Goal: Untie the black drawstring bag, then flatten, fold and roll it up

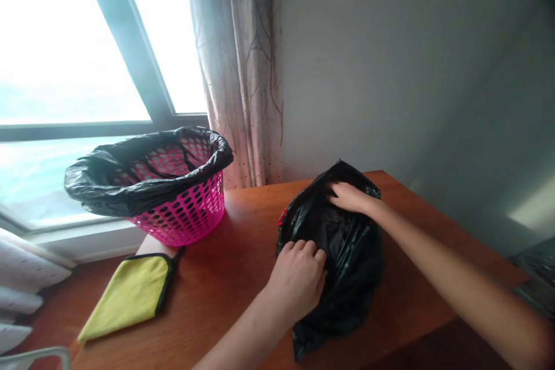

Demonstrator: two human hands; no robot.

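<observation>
A black plastic trash bag (351,277) with a wide mouth is on the wooden table in front of me. Small red bits show at its rim on the left and right; I cannot tell what they belong to. My left hand (298,277) is closed at the near left edge of the mouth, its fingers curled over the plastic. At the far side of the opening, my right hand (349,196) reaches in with its fingers stretched toward the inner wall. Those fingertips are partly lost in shadow, and the bottom of the bag is hidden.
A pink perforated basket (186,214) lined with black plastic stands at the back left, by the window. A yellow cloth with dark edging (130,298) lies before it on the table (234,306). A curtain (247,69) and a grey wall (390,69) bound the back.
</observation>
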